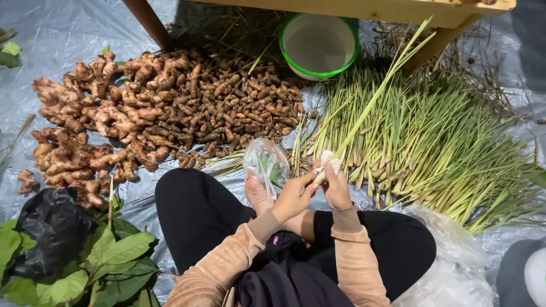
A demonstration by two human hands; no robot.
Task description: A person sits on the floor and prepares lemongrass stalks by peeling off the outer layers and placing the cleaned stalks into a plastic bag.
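Observation:
I sit cross-legged on a grey tarpaulin [57, 34]. My left hand [293, 196] and my right hand [336, 189] meet in front of my knees, both gripping the pale base of one long lemongrass stalk [375, 99]. The stalk slants up and to the right over the lemongrass pile [432, 142]. My left fingertips pinch the stalk's lower end; my right hand wraps it just above. A small clear plastic bag with green leaves inside [266, 164] stands just left of my left hand, by my bare foot [257, 194].
A heap of brown turmeric roots [227, 108] lies ahead, with pinkish ginger-like roots [85, 125] to its left. A green-rimmed white bowl [318, 44] sits under a wooden table [398, 8]. A black bag [54, 227] and large green leaves [119, 256] lie at lower left, a clear plastic bag [455, 267] at lower right.

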